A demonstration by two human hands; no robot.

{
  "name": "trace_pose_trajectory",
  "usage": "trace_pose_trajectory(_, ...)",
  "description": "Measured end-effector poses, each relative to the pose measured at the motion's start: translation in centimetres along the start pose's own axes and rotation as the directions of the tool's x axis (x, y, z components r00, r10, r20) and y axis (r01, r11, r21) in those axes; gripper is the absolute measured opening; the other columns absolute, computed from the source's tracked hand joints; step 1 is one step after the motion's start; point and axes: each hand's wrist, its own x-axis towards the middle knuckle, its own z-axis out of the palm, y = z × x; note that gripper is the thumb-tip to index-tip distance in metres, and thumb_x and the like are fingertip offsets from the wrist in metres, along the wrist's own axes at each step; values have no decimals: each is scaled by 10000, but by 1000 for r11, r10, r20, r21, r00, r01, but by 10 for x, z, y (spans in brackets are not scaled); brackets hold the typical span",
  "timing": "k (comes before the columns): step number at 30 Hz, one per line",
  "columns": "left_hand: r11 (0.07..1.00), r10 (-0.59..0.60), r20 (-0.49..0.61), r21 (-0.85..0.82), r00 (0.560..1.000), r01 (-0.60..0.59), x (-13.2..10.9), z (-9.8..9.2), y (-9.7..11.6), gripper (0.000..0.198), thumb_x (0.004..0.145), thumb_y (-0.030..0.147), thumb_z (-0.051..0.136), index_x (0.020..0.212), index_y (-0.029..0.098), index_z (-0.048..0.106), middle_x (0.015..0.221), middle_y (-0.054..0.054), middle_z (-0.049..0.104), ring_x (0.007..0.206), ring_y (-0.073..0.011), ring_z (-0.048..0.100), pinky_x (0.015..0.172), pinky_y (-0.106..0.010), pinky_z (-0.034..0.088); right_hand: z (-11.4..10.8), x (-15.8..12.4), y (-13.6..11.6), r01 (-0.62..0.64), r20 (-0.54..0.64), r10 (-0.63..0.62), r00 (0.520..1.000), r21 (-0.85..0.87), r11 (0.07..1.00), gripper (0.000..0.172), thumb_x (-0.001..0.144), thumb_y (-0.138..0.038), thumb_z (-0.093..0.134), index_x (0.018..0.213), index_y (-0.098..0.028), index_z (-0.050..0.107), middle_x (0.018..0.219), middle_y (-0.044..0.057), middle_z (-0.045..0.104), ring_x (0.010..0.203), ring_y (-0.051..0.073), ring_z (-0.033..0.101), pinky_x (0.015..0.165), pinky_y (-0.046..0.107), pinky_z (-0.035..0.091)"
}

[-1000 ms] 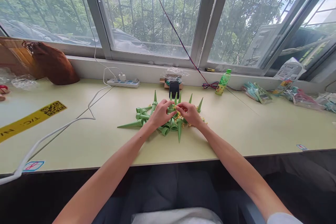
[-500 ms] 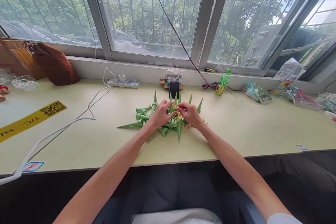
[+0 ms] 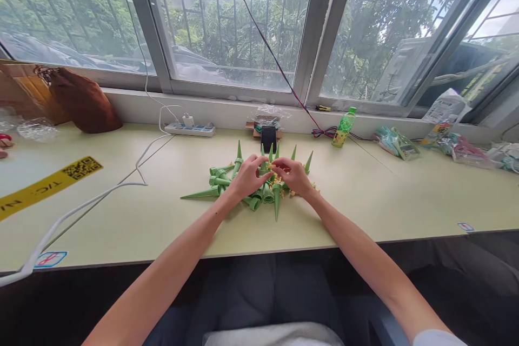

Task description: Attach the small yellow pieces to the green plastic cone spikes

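A pile of several green plastic cone spikes (image 3: 227, 181) lies on the pale table (image 3: 162, 216), their points fanning outward. Small yellow pieces (image 3: 277, 177) sit in the middle of the pile. My left hand (image 3: 248, 175) rests over the pile with its fingers curled, pinching at the centre. My right hand (image 3: 292, 174) meets it from the right, its fingers also pinched at the yellow pieces. What each hand grips is too small to make out.
A white power strip (image 3: 190, 128) and its cable (image 3: 101, 192) run across the left. A brown pouch (image 3: 83, 101) sits far left, near a yellow tape strip (image 3: 48, 186). A dark phone (image 3: 268, 138), a green bottle (image 3: 344, 127) and plastic packets (image 3: 405, 146) line the window wall.
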Motion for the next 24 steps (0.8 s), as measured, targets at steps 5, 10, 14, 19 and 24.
trace_pose_trajectory(5, 1000, -10, 5, -18, 1000, 11, 0, 0, 0, 336, 846, 382, 648, 1130, 209, 598, 984, -38, 551, 615, -100, 540, 650, -270, 496, 0, 0, 0, -7, -1, 7, 1000, 9, 1000, 259, 866, -416, 601, 941, -181, 680, 875, 58, 708, 691, 158, 640, 634, 283, 525)
trace_pose_trajectory(10, 999, -13, 6, -29, 1000, 13, 0, -1, 2, 335, 845, 383, 650, 1129, 213, 594, 983, -34, 545, 616, -98, 542, 643, -262, 496, 1, -1, 2, -16, 2, 16, 1000, 21, 1000, 280, 868, -437, 596, 953, -183, 674, 832, 51, 693, 673, 158, 631, 599, 269, 508)
trace_pose_trajectory(14, 1000, -4, 7, -27, 1000, 5, 0, -2, 4, 325, 839, 360, 657, 1121, 210, 594, 963, -27, 539, 602, -92, 533, 644, -258, 487, 1, -1, 3, -9, 6, 9, 1000, 5, 1000, 299, 876, -457, 585, 935, -179, 679, 785, 43, 678, 630, 148, 603, 596, 270, 497)
trace_pose_trajectory(19, 1000, 2, 6, -21, 1000, -2, 0, -2, 5, 296, 846, 353, 648, 1098, 206, 599, 938, -19, 525, 579, -86, 517, 639, -260, 474, 1, 0, 1, -11, 3, 11, 1000, -36, 999, 353, 875, -513, 575, 889, -176, 681, 711, 28, 655, 584, 137, 564, 575, 264, 473)
trace_pose_trajectory(24, 1000, 1, 9, -11, 1000, -1, 0, -1, 5, 309, 840, 336, 655, 1112, 203, 594, 934, -16, 520, 574, -85, 508, 643, -265, 471, 0, -1, -1, -22, 12, 23, 1000, -60, 998, 400, 885, -550, 547, 825, -174, 668, 624, 7, 613, 544, 128, 526, 555, 255, 436)
